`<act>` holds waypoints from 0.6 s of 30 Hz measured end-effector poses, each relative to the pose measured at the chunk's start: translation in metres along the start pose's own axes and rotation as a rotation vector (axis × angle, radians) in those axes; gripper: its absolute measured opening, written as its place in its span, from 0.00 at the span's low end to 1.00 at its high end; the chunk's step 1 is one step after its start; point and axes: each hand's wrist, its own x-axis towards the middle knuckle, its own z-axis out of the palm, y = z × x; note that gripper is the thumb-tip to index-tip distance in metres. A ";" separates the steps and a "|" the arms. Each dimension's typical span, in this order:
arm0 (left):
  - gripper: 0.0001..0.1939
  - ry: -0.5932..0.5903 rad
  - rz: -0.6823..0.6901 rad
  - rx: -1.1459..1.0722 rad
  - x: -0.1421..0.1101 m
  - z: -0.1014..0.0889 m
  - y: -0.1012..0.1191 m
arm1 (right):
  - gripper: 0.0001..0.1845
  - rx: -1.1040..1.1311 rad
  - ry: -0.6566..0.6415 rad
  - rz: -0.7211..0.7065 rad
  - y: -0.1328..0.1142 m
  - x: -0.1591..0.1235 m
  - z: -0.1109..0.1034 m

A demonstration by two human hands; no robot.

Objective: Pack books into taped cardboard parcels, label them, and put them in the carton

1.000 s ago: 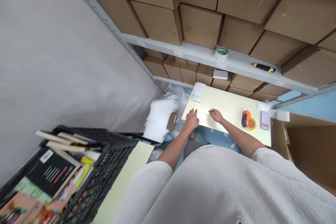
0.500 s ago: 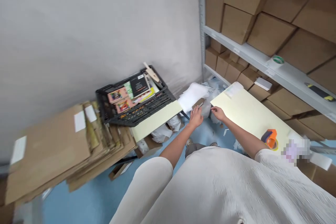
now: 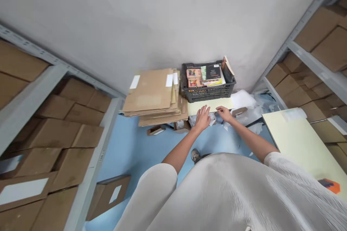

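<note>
A left hand (image 3: 202, 119) and right hand (image 3: 224, 114) are before a black crate (image 3: 210, 93); the view has swung from the broad tabletop (image 3: 306, 144).
The turn puts the crate, holding books (image 3: 213, 72), beyond the fingers, so attention seems to have shifted here; the left fingers are apart, nothing visibly held; the right fingers are drawn together, and whether they pinch anything cannot be told; a narrow tabletop (image 3: 196, 107) shows just past them; flattened cardboard (image 3: 151, 92) lies to their left; the broad tabletop, with an orange tape dispenser (image 3: 331, 186), is to their right; a grey wall (image 3: 162, 18) stands behind, blue floor (image 3: 119, 158) below.
</note>
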 end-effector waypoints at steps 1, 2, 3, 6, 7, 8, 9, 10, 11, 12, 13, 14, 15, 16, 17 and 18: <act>0.33 0.034 0.012 0.013 -0.008 -0.014 -0.019 | 0.13 -0.006 -0.014 -0.028 -0.012 0.005 0.023; 0.32 0.065 0.019 0.023 -0.017 -0.028 -0.037 | 0.14 -0.017 -0.025 -0.055 -0.024 0.009 0.046; 0.31 0.095 0.025 0.030 -0.024 -0.042 -0.055 | 0.14 -0.031 -0.034 -0.082 -0.036 0.014 0.068; 0.28 0.171 0.035 0.047 -0.045 -0.082 -0.104 | 0.15 -0.076 -0.063 -0.166 -0.073 0.026 0.127; 0.28 0.193 0.036 0.053 -0.052 -0.095 -0.120 | 0.16 -0.096 -0.074 -0.200 -0.085 0.029 0.144; 0.27 0.212 0.035 0.059 -0.057 -0.108 -0.134 | 0.16 -0.120 -0.086 -0.237 -0.097 0.032 0.159; 0.26 0.228 0.030 0.068 -0.062 -0.119 -0.148 | 0.17 -0.154 -0.099 -0.278 -0.109 0.035 0.173; 0.26 0.242 0.021 0.080 -0.067 -0.130 -0.162 | 0.17 -0.199 -0.112 -0.325 -0.121 0.037 0.185; 0.25 0.253 0.007 0.095 -0.070 -0.140 -0.175 | 0.18 -0.257 -0.126 -0.373 -0.132 0.038 0.196; 0.25 0.262 -0.010 0.114 -0.073 -0.148 -0.187 | 0.19 -0.323 -0.138 -0.419 -0.143 0.039 0.206; 0.25 0.268 -0.030 0.136 -0.075 -0.156 -0.199 | 0.20 -0.397 -0.148 -0.458 -0.154 0.040 0.215; 0.26 0.268 -0.049 0.158 -0.076 -0.163 -0.210 | 0.22 -0.473 -0.159 -0.487 -0.164 0.041 0.223; 0.28 0.263 -0.065 0.180 -0.076 -0.169 -0.220 | 0.24 -0.547 -0.172 -0.504 -0.173 0.042 0.230; 0.29 0.253 -0.079 0.201 -0.076 -0.174 -0.229 | 0.27 -0.615 -0.184 -0.506 -0.181 0.043 0.236; 0.30 0.239 -0.090 0.221 -0.075 -0.178 -0.237 | 0.30 -0.674 -0.196 -0.496 -0.189 0.045 0.242; 0.32 0.224 -0.099 0.238 -0.074 -0.182 -0.243 | 0.33 -0.724 -0.207 -0.478 -0.195 0.046 0.247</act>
